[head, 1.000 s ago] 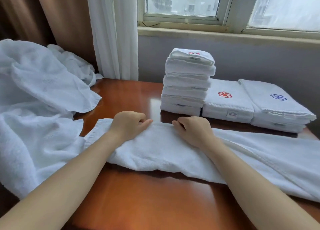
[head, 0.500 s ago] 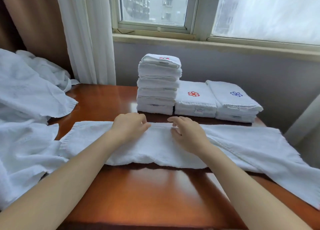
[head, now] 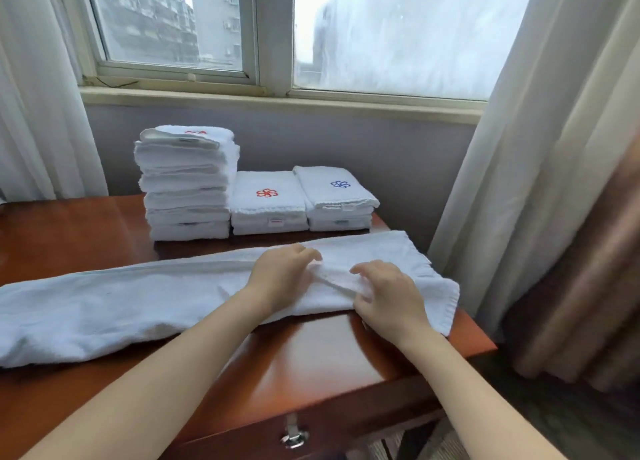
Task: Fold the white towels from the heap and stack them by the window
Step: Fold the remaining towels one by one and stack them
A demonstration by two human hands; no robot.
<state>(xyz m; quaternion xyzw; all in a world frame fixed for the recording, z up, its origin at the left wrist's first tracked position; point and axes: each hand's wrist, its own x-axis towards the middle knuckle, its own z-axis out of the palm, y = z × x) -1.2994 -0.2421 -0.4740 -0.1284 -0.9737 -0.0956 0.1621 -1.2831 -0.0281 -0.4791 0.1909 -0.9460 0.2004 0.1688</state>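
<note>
- My left hand point(head: 282, 276) and right hand point(head: 388, 293) have slid along the towel point(head: 138, 304) from its middle toward its right end.
- Both now pinch up a ridge of cloth, right of centre frame.
- The towel lies as a long strip across the desk point(head: 311, 355).
- I judge the end fold comes next; the folded stacks point(head: 187, 182) wait under the window point(head: 381, 37).
</note>
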